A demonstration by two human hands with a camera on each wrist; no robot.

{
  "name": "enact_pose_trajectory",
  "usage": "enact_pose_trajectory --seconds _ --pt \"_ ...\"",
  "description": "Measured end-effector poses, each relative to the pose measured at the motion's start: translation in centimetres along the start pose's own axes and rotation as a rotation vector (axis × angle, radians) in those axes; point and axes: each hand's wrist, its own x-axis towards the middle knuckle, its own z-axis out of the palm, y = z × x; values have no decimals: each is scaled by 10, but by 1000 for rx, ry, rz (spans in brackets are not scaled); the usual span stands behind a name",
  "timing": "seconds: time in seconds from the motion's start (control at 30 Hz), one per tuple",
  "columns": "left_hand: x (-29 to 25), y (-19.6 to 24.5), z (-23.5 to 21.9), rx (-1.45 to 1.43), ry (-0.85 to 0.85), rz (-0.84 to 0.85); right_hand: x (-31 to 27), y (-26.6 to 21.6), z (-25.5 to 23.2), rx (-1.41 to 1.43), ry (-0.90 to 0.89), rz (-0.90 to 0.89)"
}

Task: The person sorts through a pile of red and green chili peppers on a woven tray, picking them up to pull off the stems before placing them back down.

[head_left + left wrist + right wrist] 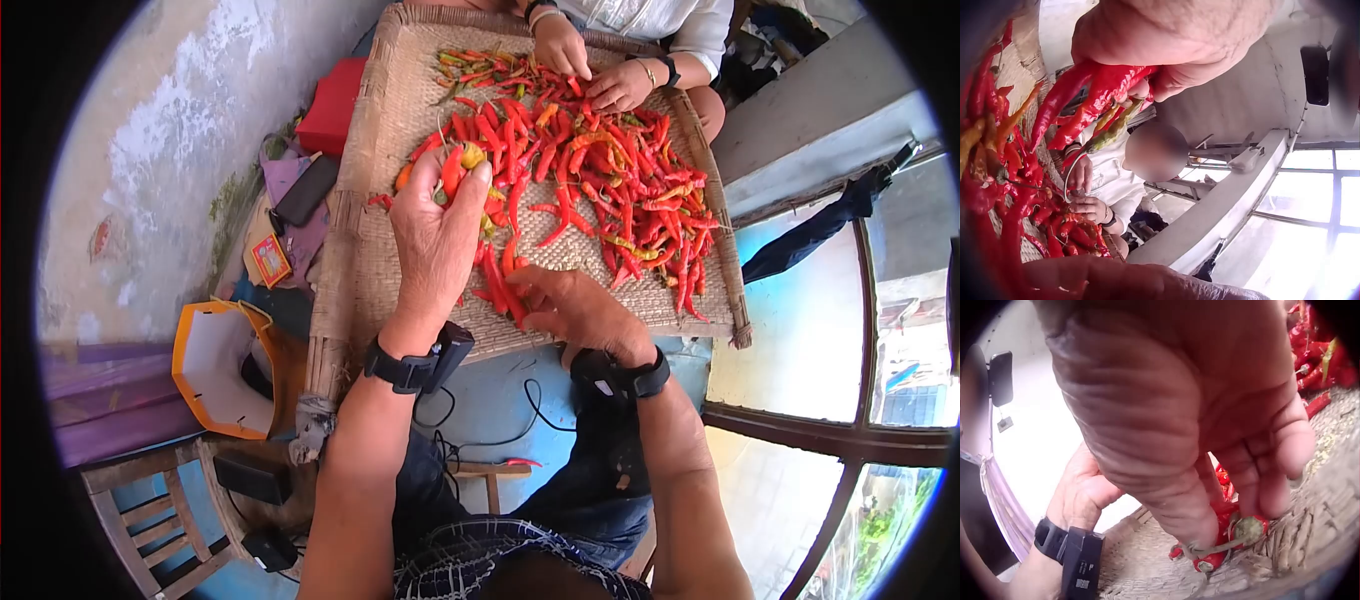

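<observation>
I see the chilies (630,195) heaped on a woven tray (380,265), mostly red with some orange and green among them, thickest toward its middle and right. The left hand (437,225), raised over the tray, holds a bunch (1100,97) between thumb and fingers: several red pods and a greenish-yellow one (1117,128) with a thin, curling stem. The right hand (590,310) is lower, at the tray's near edge, fingers bent and thumb drawn in narrow about a few red pods (1210,560) there; a stem runs close by the thumb tip. I see a black strap (400,368) on each wrist. At the far edge another person (700,28) in white has both hands down at the chilies. Left of the tray I make out something red (335,105), a dark case (307,190), a small red-and-yellow box (270,260) and, nearer, a yellow-edged carton (225,365) by a wooden chair (150,530). A single pod (522,462) shows below the tray, near black cables (510,438). To the right, a folded dark umbrella (855,200) slants across the window (800,345).
</observation>
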Motion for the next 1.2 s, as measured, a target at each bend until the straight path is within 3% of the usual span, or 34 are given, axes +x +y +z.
enact_pose_trajectory --seconds 0.17,0.23,0.3,0.4,0.5,0.53,0.6,0.63,0.7,0.73,0.8,0.83,0.9,0.93,0.97,1.07,1.17,1.2 --pt "3 -5 -3 -35 -1 18 5 16 -7 -31 94 -14" --pt "3 -3 -3 -57 3 32 7 16 -15 95 213 -12" --pt "3 -4 -4 -47 7 25 4 5 -28 432 284 37" --pt "3 -7 -5 -9 -10 58 2 14 -47 726 542 21" --pt "4 -7 -5 -65 -8 58 4 32 -66 1078 851 -135" --pt "4 -6 -5 -59 -5 50 4 40 -72 1076 851 -135" --pt "3 -3 -6 -55 -3 43 3 60 -75 1490 1047 -97" --pt "3 -1 -5 -74 3 30 5 70 -68 1489 1048 -97" --pt "2 0 -5 -92 9 16 10 86 -53 1588 829 2" --pt "3 0 -5 -76 9 24 15 74 -49 1588 829 2" --pt "3 1 -6 -56 8 33 28 52 -36 990 594 248" --pt "2 2 -5 -74 8 21 31 53 -30 992 593 248" --pt "2 3 -6 -91 9 8 39 53 -18 -564 586 -203" --pt "3 4 -7 -67 8 24 37 43 -12 -781 553 -90" --pt "3 3 -7 -43 5 39 39 45 -8 -779 555 -88" --pt "2 5 -7 -130 23 -22 48 49 -8 -681 387 203" --pt "2 6 -9 -100 19 2 48 52 -13 -516 372 134" --pt "2 7 -10 -99 18 0 45 49 -14 -499 450 30"
